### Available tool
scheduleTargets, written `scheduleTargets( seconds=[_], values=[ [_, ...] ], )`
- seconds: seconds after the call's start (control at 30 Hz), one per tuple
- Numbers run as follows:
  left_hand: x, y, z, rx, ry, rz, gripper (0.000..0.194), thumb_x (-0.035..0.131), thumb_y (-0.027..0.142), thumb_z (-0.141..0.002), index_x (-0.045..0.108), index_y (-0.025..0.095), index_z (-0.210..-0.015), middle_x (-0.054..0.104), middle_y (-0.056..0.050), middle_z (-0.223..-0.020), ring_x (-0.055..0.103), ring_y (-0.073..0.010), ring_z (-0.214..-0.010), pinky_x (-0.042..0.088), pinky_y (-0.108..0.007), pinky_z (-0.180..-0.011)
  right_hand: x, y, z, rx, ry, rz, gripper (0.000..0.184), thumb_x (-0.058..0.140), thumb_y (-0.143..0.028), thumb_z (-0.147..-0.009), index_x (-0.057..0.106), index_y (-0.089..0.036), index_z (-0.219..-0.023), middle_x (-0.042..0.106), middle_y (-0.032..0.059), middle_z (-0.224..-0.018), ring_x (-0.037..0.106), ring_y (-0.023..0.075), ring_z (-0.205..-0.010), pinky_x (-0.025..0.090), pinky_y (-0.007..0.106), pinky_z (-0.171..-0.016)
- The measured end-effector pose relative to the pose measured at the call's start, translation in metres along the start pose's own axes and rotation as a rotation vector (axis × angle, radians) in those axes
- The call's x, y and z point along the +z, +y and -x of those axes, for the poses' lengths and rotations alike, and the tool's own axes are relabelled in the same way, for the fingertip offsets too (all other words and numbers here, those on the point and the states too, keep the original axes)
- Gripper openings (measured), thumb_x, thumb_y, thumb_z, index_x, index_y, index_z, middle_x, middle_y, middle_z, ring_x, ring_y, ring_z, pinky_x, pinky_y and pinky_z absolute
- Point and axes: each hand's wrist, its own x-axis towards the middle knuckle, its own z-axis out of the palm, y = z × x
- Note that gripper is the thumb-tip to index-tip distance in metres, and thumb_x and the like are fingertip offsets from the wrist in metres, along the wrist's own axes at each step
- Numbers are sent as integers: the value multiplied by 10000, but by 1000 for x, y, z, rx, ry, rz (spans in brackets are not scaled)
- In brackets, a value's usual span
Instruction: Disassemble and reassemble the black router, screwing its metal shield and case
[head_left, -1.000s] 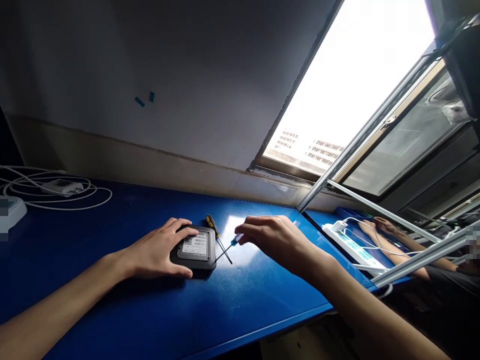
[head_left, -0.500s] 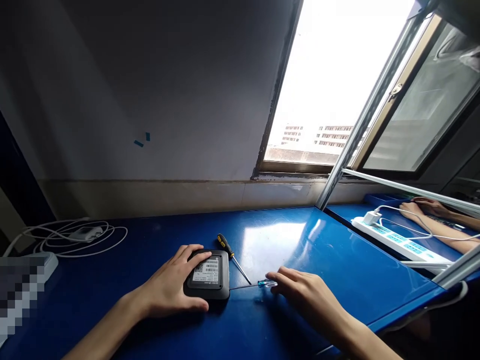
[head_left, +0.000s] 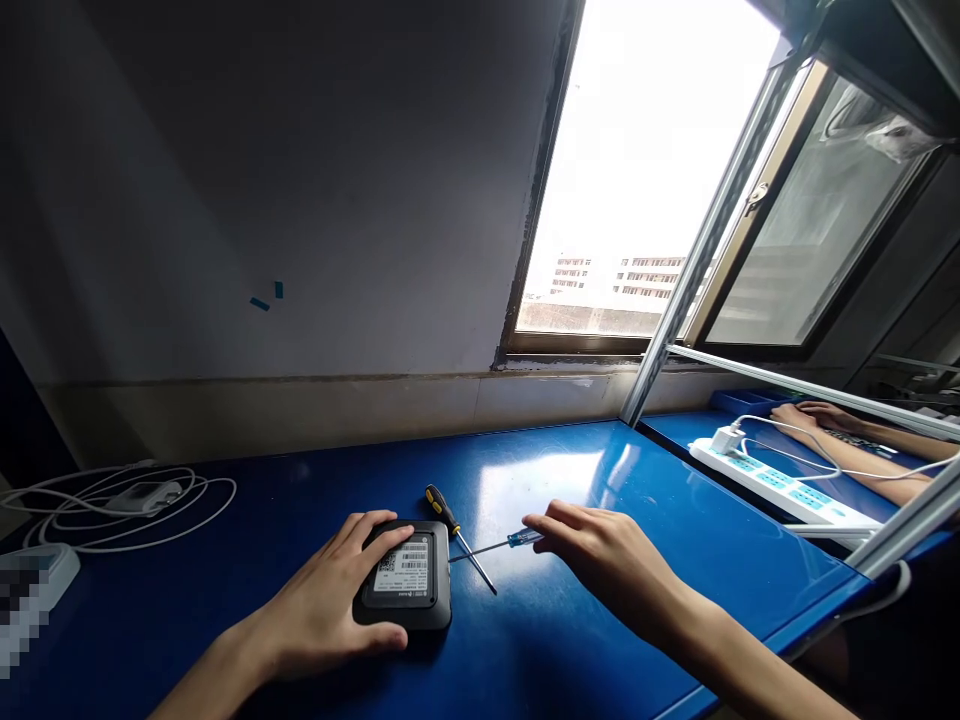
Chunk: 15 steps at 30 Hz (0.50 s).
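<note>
Gripping a blue-handled screwdriver (head_left: pixel 523 538), the curled right hand (head_left: pixel 600 550) sits right of the black labelled device (head_left: pixel 411 578), shaft (head_left: pixel 489 548) reaching it; half-spread left hand (head_left: pixel 334 590) clasps its left side.

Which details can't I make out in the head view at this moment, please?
All in the head view:
- Fine print on the label of the black box: too small.
- The box's left side: hidden by the left hand.
- The handle end of the blue-handled screwdriver: covered by the right hand.
- White device: pixelated, cut off by the left edge.
</note>
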Motion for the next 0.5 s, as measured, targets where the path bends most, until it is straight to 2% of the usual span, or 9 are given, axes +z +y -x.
scheduleTargets(
  seconds=[0.13, 0.3, 0.43, 0.5],
  values=[
    [-2, 0, 1, 10, -10, 22, 928, 746, 702, -729, 369, 426, -1531, 299, -56, -1615, 341, -402, -1455, 372, -573, -1173, -1, 0, -7, -2, -30, 6, 392, 634, 3, -885, 672, -204, -1215, 750, 43, -998, 750, 192, -761, 593, 276, -590],
    [-4, 3, 2, 2, 8, 33, 925, 747, 716, -716, 392, 430, -1520, 326, -45, -1601, 356, -389, -1451, 374, -566, -1172, -1, 5, -12, -23, -35, 33, 388, 649, -8, -884, 672, -210, -1214, 747, 46, -988, 747, 192, -758, 585, 271, -588],
    [-4, 4, 2, 14, 12, 46, 969, 763, 744, -670, 416, 414, -1512, 349, -47, -1589, 377, -392, -1438, 388, -556, -1167, -17, 3, -24, -105, -80, 58, 392, 619, 38, -873, 682, -188, -1188, 750, 50, -992, 745, 190, -774, 597, 279, -619],
    [-4, 3, 0, 24, 20, 46, 990, 777, 747, -647, 429, 404, -1508, 358, -48, -1585, 381, -395, -1436, 389, -547, -1169, -29, -4, -36, -150, -105, 90, 308, 614, -20, -909, 698, -190, -1152, 752, 51, -991, 741, 197, -762, 596, 294, -612]
  ],
)
